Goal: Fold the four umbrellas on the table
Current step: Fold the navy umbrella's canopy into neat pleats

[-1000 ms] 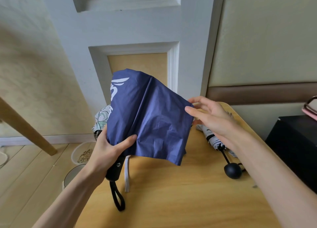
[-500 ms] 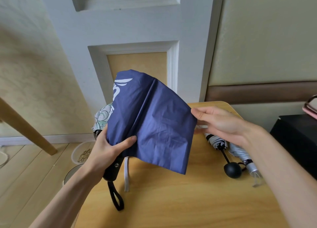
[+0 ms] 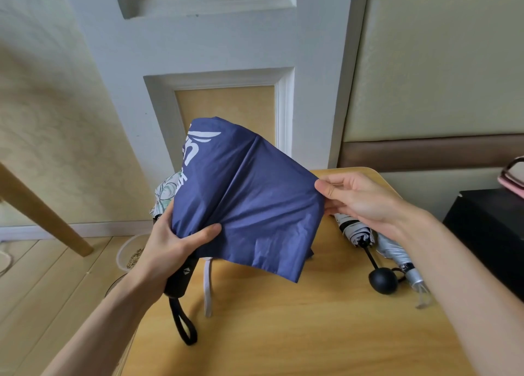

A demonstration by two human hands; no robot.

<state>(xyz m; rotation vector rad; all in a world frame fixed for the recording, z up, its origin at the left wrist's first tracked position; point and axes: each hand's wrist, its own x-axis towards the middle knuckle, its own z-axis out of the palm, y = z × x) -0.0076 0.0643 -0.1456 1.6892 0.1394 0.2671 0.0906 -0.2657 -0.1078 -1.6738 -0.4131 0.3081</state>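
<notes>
I hold a navy blue umbrella (image 3: 249, 205) with white lettering above the wooden table (image 3: 297, 333). My left hand (image 3: 173, 242) grips it low, just above its black handle (image 3: 180, 279), thumb pressed on the cloth. My right hand (image 3: 360, 197) pinches the cloth's right edge and holds it stretched out. A white strap and a black wrist loop hang below. A light floral umbrella (image 3: 166, 191) shows behind the blue one. A folded white umbrella with a black ball handle (image 3: 382, 280) and a silver folded umbrella (image 3: 397, 255) lie on the table at the right.
A black box (image 3: 487, 239) stands at the right with a pink item (image 3: 513, 177) on top. On the floor to the left are a bowl of pellets (image 3: 131, 255) and a slanted wooden leg (image 3: 42, 208). A white panelled door and wall lie behind.
My right hand has drawn the blue cloth's edge out to the right and slightly nearer, spreading the panel flatter. The left hand keeps its grip near the handle.
</notes>
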